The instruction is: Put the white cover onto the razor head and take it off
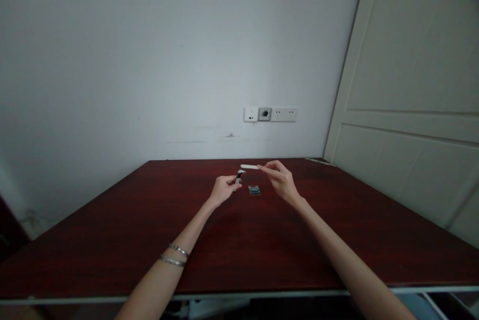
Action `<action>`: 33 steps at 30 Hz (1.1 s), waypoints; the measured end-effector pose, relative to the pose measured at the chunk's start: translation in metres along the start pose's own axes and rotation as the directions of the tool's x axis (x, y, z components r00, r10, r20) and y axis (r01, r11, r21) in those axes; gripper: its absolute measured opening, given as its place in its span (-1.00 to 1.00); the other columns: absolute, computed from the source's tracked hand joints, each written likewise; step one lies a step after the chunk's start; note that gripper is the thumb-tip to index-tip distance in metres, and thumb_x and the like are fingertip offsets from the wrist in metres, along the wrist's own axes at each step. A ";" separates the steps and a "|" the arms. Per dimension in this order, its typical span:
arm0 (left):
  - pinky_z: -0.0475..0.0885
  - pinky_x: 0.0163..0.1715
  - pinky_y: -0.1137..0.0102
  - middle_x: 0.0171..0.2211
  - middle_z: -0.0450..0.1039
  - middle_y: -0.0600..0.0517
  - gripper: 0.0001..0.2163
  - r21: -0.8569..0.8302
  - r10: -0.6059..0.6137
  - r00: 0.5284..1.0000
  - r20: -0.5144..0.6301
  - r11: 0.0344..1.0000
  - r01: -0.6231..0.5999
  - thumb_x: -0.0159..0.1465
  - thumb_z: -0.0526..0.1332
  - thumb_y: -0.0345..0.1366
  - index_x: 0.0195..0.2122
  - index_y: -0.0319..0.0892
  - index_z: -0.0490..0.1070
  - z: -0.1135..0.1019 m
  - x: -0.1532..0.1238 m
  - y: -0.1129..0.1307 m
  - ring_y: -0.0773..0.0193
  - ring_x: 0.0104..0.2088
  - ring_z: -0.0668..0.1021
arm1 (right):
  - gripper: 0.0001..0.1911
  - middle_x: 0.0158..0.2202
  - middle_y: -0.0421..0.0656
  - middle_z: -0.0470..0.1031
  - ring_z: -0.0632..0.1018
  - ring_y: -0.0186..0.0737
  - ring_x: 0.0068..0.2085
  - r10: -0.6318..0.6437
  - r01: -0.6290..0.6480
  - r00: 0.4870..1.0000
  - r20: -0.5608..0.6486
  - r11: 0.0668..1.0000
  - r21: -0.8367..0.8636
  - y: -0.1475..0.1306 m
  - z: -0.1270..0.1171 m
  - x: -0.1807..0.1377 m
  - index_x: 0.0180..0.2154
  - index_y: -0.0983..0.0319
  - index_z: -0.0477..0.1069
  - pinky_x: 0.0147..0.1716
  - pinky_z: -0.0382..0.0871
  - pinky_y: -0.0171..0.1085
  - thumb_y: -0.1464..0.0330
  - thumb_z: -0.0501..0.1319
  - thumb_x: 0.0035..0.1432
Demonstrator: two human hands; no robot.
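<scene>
My left hand is closed around a small upright tool with a pale grey and black handle and a whitish, uneven top; its exact kind is too small to make out. A slim white stick with a rounded end is pinched in my right hand. It points left, and its tip is close above the top of the tool; I cannot tell whether they touch. Between and below my hands, a small clear square case with something teal inside lies on the table.
The dark red wooden table reaches back to a pale wall. Sockets and switch plates sit on the wall. A light panelled door stands at the right, and a thin flat strip lies at the table's far right corner.
</scene>
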State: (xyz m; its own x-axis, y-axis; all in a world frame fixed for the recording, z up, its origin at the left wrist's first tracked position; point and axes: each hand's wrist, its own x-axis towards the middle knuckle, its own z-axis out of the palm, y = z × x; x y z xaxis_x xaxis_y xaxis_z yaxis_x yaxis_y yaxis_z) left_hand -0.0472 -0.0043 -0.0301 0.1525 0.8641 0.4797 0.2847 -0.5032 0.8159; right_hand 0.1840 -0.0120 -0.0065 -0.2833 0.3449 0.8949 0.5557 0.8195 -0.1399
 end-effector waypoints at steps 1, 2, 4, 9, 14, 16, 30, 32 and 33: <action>0.37 -0.42 0.44 -0.49 0.51 0.01 -0.80 -0.002 0.001 1.000 0.005 1.000 -0.001 -0.03 0.27 -0.32 -0.38 -0.31 0.52 0.000 0.000 0.001 0.30 -0.49 0.49 | -0.60 -0.23 -0.12 0.36 0.43 -0.25 -0.21 -0.014 0.014 1.000 0.008 1.000 -0.005 -0.003 0.001 0.002 -0.01 -0.01 0.40 -0.21 0.34 -0.25 0.48 0.02 0.21; 0.37 -0.42 0.44 -0.48 0.51 0.02 -0.80 -0.006 0.001 1.000 0.008 1.000 -0.001 -0.03 0.27 -0.32 -0.37 -0.30 0.52 0.000 0.000 0.002 0.30 -0.49 0.48 | -0.60 -0.23 -0.12 0.37 0.43 -0.25 -0.21 -0.027 0.027 0.999 0.018 1.000 -0.012 -0.004 0.002 0.003 -0.02 -0.02 0.40 -0.20 0.34 -0.23 0.48 0.02 0.20; 0.37 -0.42 0.43 -0.47 0.52 0.01 -0.79 -0.008 -0.001 1.000 0.012 1.000 0.001 -0.03 0.27 -0.32 -0.36 -0.30 0.53 -0.001 -0.001 0.004 0.29 -0.48 0.49 | -0.60 -0.23 -0.12 0.37 0.43 -0.24 -0.21 -0.040 0.041 0.999 0.036 0.999 -0.024 -0.003 0.001 0.002 -0.02 -0.03 0.41 -0.19 0.33 -0.21 0.48 0.02 0.20; 0.38 -0.39 0.41 -0.46 0.52 0.01 -0.79 0.028 -0.001 1.000 0.027 1.000 0.000 -0.03 0.28 -0.30 -0.38 -0.30 0.53 -0.003 -0.001 0.003 0.26 -0.44 0.50 | -0.62 -0.25 -0.12 0.37 0.43 -0.24 -0.22 -0.031 0.032 0.999 0.017 0.998 -0.046 0.007 -0.007 -0.005 -0.04 -0.01 0.42 -0.21 0.32 -0.20 0.46 0.02 0.21; 0.37 -0.40 0.42 -0.46 0.52 0.03 -0.82 0.049 0.035 0.998 0.046 0.998 -0.037 -0.02 0.27 -0.31 -0.39 -0.27 0.53 -0.001 -0.002 0.002 0.28 -0.45 0.49 | -0.60 -0.23 -0.11 0.38 0.42 -0.24 -0.21 -0.056 0.058 0.998 0.042 0.997 -0.047 -0.006 -0.002 0.006 -0.05 -0.01 0.43 -0.19 0.31 -0.19 0.49 0.03 0.20; 0.36 -0.41 0.43 -0.49 0.52 0.03 -0.82 0.028 0.025 0.999 0.037 0.999 -0.026 -0.03 0.27 -0.31 -0.40 -0.28 0.53 -0.001 -0.002 0.003 0.30 -0.48 0.48 | -0.58 -0.23 -0.12 0.38 0.41 -0.24 -0.20 -0.066 0.068 0.996 0.060 0.997 -0.030 -0.007 0.002 0.007 -0.04 -0.03 0.42 -0.19 0.31 -0.20 0.51 0.02 0.19; 0.37 -0.41 0.42 -0.49 0.51 0.02 -0.81 0.047 0.014 1.000 0.024 0.999 -0.015 -0.02 0.27 -0.31 -0.40 -0.31 0.53 -0.003 -0.001 -0.001 0.28 -0.48 0.50 | -0.68 -0.27 -0.14 0.39 0.44 -0.27 -0.25 -0.004 0.002 1.000 0.024 0.999 0.054 -0.010 0.009 0.011 -0.11 0.00 0.48 -0.21 0.32 -0.23 0.43 0.07 0.20; 0.38 -0.40 0.41 -0.47 0.51 0.01 -0.80 0.051 0.019 0.999 0.031 0.998 -0.021 -0.02 0.27 -0.31 -0.39 -0.31 0.53 -0.004 -0.001 -0.002 0.27 -0.47 0.50 | -0.70 -0.29 -0.15 0.39 0.44 -0.28 -0.28 0.022 -0.024 0.999 0.024 0.995 0.092 -0.008 0.008 0.008 -0.12 0.01 0.49 -0.27 0.33 -0.27 0.41 0.07 0.20; 0.38 -0.40 0.41 -0.47 0.52 0.01 -0.80 0.051 0.017 0.999 0.032 0.999 -0.018 -0.02 0.27 -0.31 -0.39 -0.31 0.53 -0.004 -0.001 -0.002 0.26 -0.46 0.51 | -0.71 -0.30 -0.15 0.38 0.44 -0.29 -0.29 0.037 -0.039 0.999 0.019 0.994 0.107 -0.005 0.007 0.005 -0.13 0.02 0.49 -0.31 0.33 -0.28 0.41 0.07 0.20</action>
State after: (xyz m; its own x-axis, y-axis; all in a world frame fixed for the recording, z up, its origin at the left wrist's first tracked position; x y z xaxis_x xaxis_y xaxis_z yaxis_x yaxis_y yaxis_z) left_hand -0.0522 -0.0040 -0.0311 0.1878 0.8555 0.4826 0.3294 -0.5177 0.7896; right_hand 0.1745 -0.0113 -0.0037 -0.2773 0.3839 0.8807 0.4799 0.8495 -0.2192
